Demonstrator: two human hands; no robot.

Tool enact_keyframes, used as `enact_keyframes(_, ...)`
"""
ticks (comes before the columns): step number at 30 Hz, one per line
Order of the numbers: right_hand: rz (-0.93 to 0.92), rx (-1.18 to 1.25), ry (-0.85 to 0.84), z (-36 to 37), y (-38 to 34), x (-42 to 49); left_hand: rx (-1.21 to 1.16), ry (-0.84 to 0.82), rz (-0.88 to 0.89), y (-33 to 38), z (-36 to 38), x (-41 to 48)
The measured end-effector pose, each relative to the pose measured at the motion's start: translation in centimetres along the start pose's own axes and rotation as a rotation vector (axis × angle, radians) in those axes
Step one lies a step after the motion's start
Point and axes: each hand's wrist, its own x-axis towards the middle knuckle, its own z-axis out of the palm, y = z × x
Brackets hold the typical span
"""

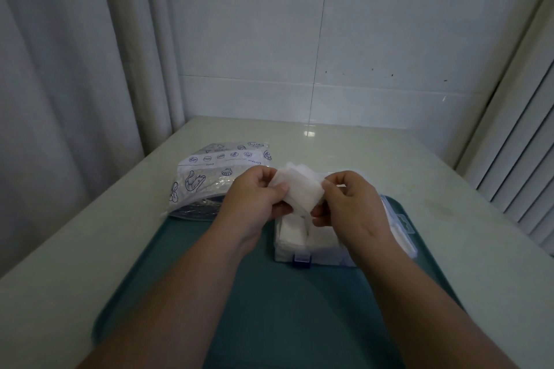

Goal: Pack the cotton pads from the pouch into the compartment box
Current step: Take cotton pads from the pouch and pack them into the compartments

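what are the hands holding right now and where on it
A small stack of cotton pads, held above the compartment box: left hand pinches its left edge, right hand its right edge.

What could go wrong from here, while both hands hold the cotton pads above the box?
1. The left hand and the right hand pinch the cotton pads only at their edges, and the stack looks uneven. Some may slip out onto the tray.
2. The near part of the compartment box already seems full of packed pads. Pressing more in there may crumple them.
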Motion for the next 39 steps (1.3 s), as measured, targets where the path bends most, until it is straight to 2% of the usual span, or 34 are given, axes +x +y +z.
enact_keyframes(8, -0.051, -0.02, 0.125, -0.4, 0.2, 0.3, -0.018, -0.04, -0.025, 0.1, 0.1, -0.2)
enact_keyframes(14, 0.045, 0.048, -0.107, -1.0, 0.2, 0.4, 0.06, -0.047, 0.002, 0.1, -0.4, -0.1)
enact_keyframes(17, 0.193, 0.287, -0.163, -1.1, 0.0, 0.4, 0.005, -0.067, -0.019, 0.3, -0.6, -0.1)
enact_keyframes(20, 0.264, 0.396, -0.099, -1.4, 0.0, 0.8, -0.062, -0.072, -0.044, 0.6, -0.5, -0.2)
enact_keyframes(23, 0.214, 0.409, 0.066, -1.7, 0.0, 1.1, -0.074, -0.029, -0.06, 0.7, -0.6, 0.0)
enact_keyframes(25, 0.127, 0.358, 0.189, -2.0, -0.2, 1.1, -0.054, 0.03, -0.06, 0.6, -0.7, 0.2)
enact_keyframes(27, 0.023, 0.299, 0.217, -2.3, -0.5, 0.8, 0.04, 0.08, -0.038, 0.4, -0.8, 0.3)
enact_keyframes(30, -0.092, 0.211, 0.05, -2.0, -0.8, 0.2, 0.105, 0.07, -0.008, 0.3, -0.7, 0.2)
enact_keyframes(32, -0.151, 0.062, -0.036, -1.5, -0.6, 0.1, 0.107, 0.037, 0.003, 0.3, -0.5, -0.1)
enact_keyframes(36, -0.235, -0.214, -0.026, -0.9, 0.1, 0.4, 0.062, -0.055, 0.005, 0.3, -0.3, -0.4)
enact_keyframes(39, -0.237, -0.274, -0.012, -0.9, 0.3, 0.5, 0.004, -0.112, -0.037, 0.5, 0.0, -0.6)
